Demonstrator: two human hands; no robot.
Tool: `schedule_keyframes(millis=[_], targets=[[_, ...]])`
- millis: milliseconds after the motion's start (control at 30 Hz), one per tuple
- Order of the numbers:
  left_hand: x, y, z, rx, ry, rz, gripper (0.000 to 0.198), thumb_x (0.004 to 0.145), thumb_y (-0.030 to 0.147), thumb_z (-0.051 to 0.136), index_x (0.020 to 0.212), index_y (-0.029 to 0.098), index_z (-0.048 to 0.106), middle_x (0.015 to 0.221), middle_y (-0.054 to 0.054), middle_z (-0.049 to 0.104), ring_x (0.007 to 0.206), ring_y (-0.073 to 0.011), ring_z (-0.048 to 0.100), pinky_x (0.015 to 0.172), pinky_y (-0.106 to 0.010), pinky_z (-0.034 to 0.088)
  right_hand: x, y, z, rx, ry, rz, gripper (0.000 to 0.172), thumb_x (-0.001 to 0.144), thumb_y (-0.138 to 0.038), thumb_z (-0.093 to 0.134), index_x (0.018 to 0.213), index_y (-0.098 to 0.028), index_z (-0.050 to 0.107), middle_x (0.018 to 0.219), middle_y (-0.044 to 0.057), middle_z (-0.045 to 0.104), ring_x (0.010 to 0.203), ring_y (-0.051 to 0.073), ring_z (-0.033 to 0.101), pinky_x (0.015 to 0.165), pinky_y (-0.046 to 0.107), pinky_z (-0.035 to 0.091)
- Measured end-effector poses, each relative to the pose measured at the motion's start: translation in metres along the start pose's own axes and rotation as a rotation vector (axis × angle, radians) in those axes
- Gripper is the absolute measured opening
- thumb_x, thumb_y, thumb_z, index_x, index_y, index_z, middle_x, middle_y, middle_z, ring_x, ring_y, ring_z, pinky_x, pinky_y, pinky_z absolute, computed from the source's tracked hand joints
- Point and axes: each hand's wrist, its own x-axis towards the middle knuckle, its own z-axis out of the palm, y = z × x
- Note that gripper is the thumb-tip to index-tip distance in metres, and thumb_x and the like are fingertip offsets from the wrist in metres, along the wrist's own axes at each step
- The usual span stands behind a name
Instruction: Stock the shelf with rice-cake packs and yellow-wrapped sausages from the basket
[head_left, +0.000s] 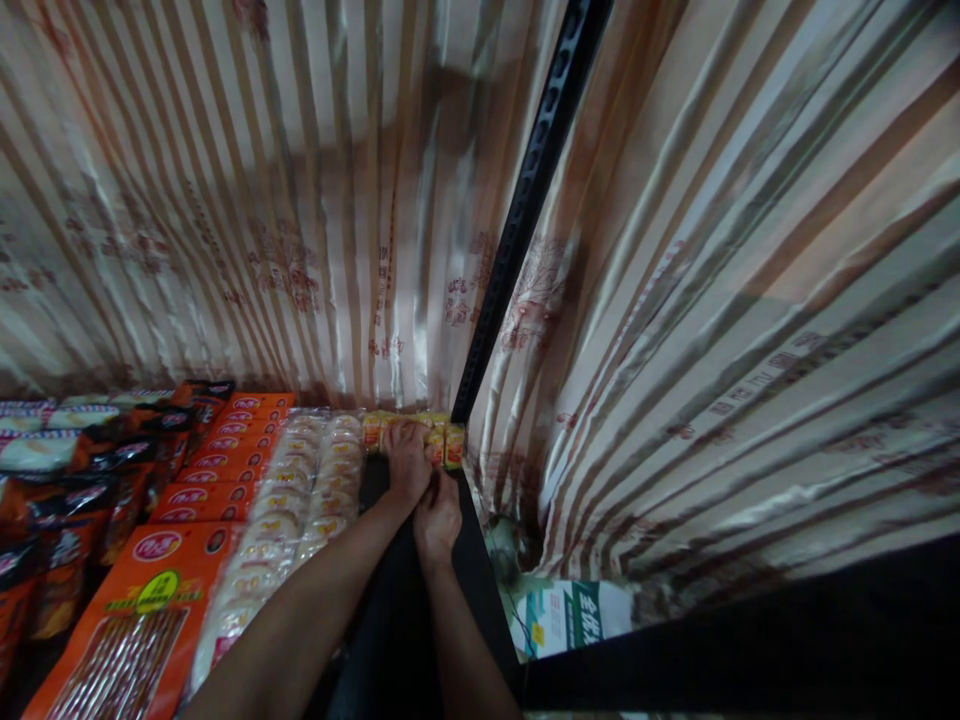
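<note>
At the back corner of a black shelf (pixel 405 600), a row of small yellow packets (pixel 454 447) with red marks stands against the curtain. My left hand (pixel 410 462) reaches over this row, its bent fingers closed about one of the packets. Just in front and to the right, my right hand (pixel 438 520) is closed, with its fingertips touching or nearly touching the row. What the right fingers hold, if anything, is hidden. Left of the hands run two columns of clear-wrapped, pale round items (pixel 334 480).
Orange flat packs (pixel 169 560) overlap in a column farther left, beside black-and-orange bags (pixel 64 560). A perforated black upright post (pixel 517 200) rises at the shelf corner. Striped, printed curtain sheeting (pixel 322 220) hangs behind and right. A white-and-green printed package (pixel 574 615) lies beyond the shelf's right edge.
</note>
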Motion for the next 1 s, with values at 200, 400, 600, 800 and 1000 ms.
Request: schedule_keyframes(millis=[200, 400, 600, 800, 1000], targets=[[0.003, -0.001, 0.003, -0.031, -0.003, -0.042, 0.013, 0.076, 0.015, 0.056, 0.088, 0.021, 0.059, 0.097, -0.004, 0.063, 0.108, -0.0251, 0.044, 0.097, -0.045, 0.032, 0.000, 0.004, 0.003, -0.002, 0.011, -0.034, 0.047, 0.074, -0.007, 0.035, 0.113, -0.010, 0.060, 0.109, 0.014, 0.062, 0.104, 0.021, 0.056, 0.092, 0.035, 0.044], [-0.002, -0.001, 0.002, -0.070, 0.015, -0.026, 0.025, 0.078, 0.014, 0.052, 0.101, 0.020, 0.056, 0.112, -0.006, 0.057, 0.119, -0.0249, 0.040, 0.102, -0.044, 0.031, 0.000, 0.005, 0.004, -0.076, -0.019, -0.050, 0.045, 0.077, -0.012, 0.038, 0.116, -0.012, 0.060, 0.112, 0.014, 0.061, 0.104, 0.022, 0.054, 0.091, 0.037, 0.044], [-0.018, -0.005, -0.004, -0.016, 0.148, -0.164, 0.035, 0.082, 0.021, 0.048, 0.116, 0.014, 0.049, 0.122, -0.013, 0.049, 0.119, -0.0263, 0.041, 0.101, -0.045, 0.034, 0.000, 0.007, 0.007, -0.124, -0.007, -0.042, 0.050, 0.076, -0.010, 0.037, 0.121, -0.014, 0.057, 0.110, 0.013, 0.058, 0.103, 0.021, 0.053, 0.089, 0.034, 0.045], [-0.025, 0.000, -0.011, 0.059, -0.015, -0.455, 0.036, 0.081, 0.027, 0.050, 0.115, 0.014, 0.049, 0.113, -0.015, 0.055, 0.111, -0.0280, 0.049, 0.089, -0.041, 0.043, 0.001, 0.008, 0.009, -0.147, -0.029, -0.037, 0.051, 0.075, -0.010, 0.036, 0.121, -0.014, 0.057, 0.109, 0.013, 0.057, 0.102, 0.022, 0.052, 0.088, 0.034, 0.045], [-0.025, -0.001, -0.013, -0.026, -0.100, -0.508, 0.037, 0.080, 0.025, 0.051, 0.115, 0.014, 0.047, 0.110, -0.014, 0.058, 0.109, -0.0263, 0.052, 0.088, -0.038, 0.044, 0.001, 0.003, 0.006, -0.180, -0.068, -0.008, 0.051, 0.076, -0.009, 0.035, 0.123, -0.011, 0.055, 0.111, 0.014, 0.056, 0.103, 0.023, 0.051, 0.088, 0.034, 0.044]])
